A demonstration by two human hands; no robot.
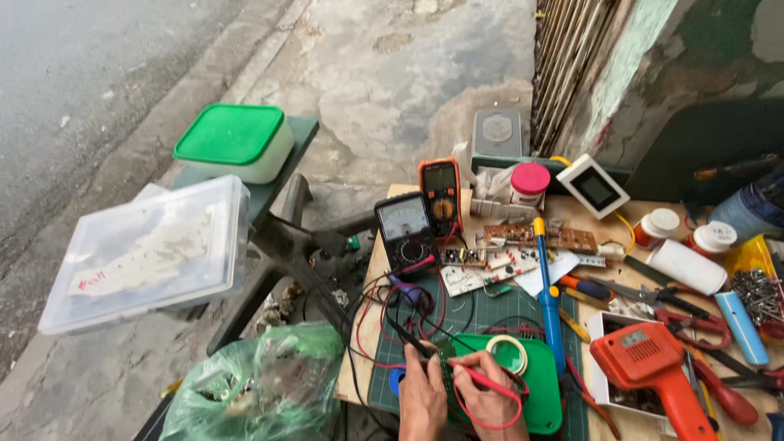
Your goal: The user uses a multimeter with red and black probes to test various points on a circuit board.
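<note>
My left hand [422, 402] holds a black test probe [406, 336] with its tip near a small green circuit board [447, 353] at the table's near edge. Close beside it, my right hand [487, 398] grips a red test probe [482, 378] over the same board. Red and black leads [384, 314] run from the probes up to a black analog multimeter [404, 231]. Both hands rest on a green lid [541, 384] lying on a green cutting mat [490, 314]. A roll of tape [508, 353] sits on the lid just past my right hand.
An orange digital multimeter [441, 194], a blue desoldering pump [548, 294], circuit boards [539, 237], an orange heat gun [653, 367], pliers [694, 322], jars [529, 181] and a white display unit [595, 187] crowd the wooden table. Left: clear plastic box [147, 253], green-lidded tub [235, 140], green bag [253, 384].
</note>
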